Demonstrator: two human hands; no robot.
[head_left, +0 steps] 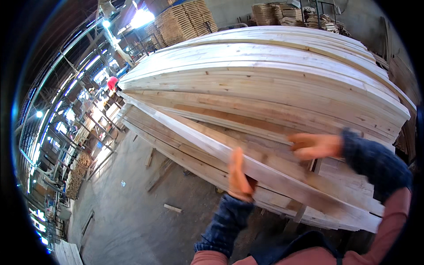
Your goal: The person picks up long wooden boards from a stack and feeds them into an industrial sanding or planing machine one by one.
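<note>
A long, pale wooden board (194, 136) runs slantwise from the far left to the near right, lying over a lower layer of planks (159, 138). My left hand (240, 179) is at its near edge, fingers upright against the board, apparently gripping it from beneath. Above the planks, to the right of that board, hovers my right hand (316, 146). It is blurred by motion, its fingers point left, and nothing shows in them. At the board's far end a person in a red top (112, 83) bends over.
A tall stack of long boards (265, 77) rises behind the planks. Stacked slats (185, 22) stand farther back. Offcuts, including a short wood strip (172, 208), lie on the grey floor (132, 221) at left. Metal racks (99, 128) line the far left side.
</note>
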